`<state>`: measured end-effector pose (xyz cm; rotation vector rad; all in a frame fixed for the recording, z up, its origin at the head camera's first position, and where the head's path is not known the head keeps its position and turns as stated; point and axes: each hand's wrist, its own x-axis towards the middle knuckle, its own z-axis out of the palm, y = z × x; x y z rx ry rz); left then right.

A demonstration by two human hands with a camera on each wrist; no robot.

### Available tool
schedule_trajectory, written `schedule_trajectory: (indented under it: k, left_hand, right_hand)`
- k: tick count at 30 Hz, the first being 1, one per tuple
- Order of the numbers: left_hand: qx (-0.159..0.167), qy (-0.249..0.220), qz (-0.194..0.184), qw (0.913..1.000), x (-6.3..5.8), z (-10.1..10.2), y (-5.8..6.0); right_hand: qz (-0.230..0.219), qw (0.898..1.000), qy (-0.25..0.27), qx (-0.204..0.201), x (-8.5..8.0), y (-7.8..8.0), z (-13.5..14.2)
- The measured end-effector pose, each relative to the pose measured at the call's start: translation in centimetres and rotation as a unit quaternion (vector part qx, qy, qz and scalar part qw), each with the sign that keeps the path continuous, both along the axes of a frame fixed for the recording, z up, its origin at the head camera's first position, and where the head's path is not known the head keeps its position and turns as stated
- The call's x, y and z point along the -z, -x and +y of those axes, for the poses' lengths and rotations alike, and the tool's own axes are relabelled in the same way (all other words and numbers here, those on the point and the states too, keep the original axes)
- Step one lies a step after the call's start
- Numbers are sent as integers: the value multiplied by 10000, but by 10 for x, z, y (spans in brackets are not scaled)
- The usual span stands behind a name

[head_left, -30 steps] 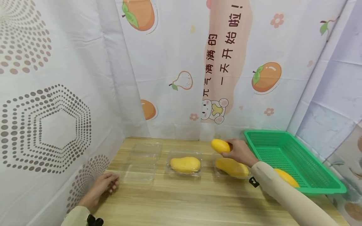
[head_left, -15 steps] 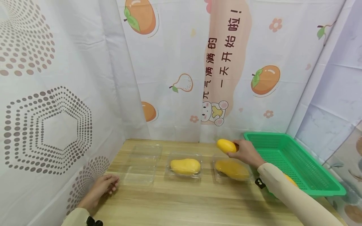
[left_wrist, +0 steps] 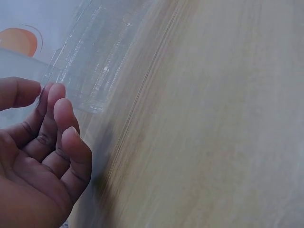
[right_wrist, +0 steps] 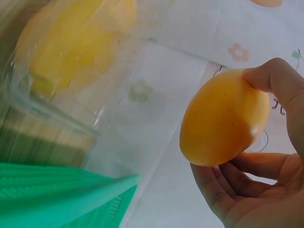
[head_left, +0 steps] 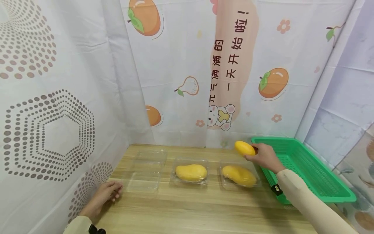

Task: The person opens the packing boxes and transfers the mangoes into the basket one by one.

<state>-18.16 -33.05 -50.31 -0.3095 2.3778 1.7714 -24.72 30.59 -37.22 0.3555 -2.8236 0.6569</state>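
Observation:
My right hand (head_left: 264, 157) holds a yellow mango (head_left: 244, 148) in the air, over the gap between a lidded clear plastic box and the basket. Thumb on one side and fingers on the other grip it in the right wrist view. Below lies that box (head_left: 225, 182) with a mango (head_left: 239, 175) inside. Another mango (head_left: 191, 172) sits in a second clear box (head_left: 175, 182) to its left. My left hand (head_left: 108, 191) is at the table's left side, fingers loosely curled. Its fingertips (left_wrist: 57, 90) overlap the edge of an unfolded clear box (left_wrist: 102, 61) containing nothing.
A green plastic basket (head_left: 330, 196) stands at the right end of the wooden table (head_left: 187, 211); my right forearm crosses in front of it. Printed white curtains (head_left: 175, 65) hang behind the table and at both sides.
My right hand has carried the mango to the right, from above the right box toward the basket. A mango seen in the basket earlier is now hidden behind my sleeve. The left hand stays put.

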Motion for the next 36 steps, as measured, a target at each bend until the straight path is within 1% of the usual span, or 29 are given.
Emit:
schedule_trajectory:
  k: [4,12,18,23,29,36]
  left_hand:
    - [-25,12,7,10000,-2,0,1]
    - [65,39,-5,10000,-3,2,0]
    - [180,-31,-27,9998,-2,-1,2]
    - [219,-22,-19,9998,-2,-2,2]
    - [217,-10,24,9998,-2,-1,0]
    - [260,-74,-62,9996,0,-2,0]
  right_hand:
    - [16,10000,48,29,-2,-1,10]
    - [57,9999,23,158,-1,-7,29]
    - [-110,9995,60,276,0,-11,46]
    - [-99,9992,54,386,0,-12,61]
    - [-297,9985,45,460,2,-16,72]
    - [-390,9979,-3,526,7,-17,84]
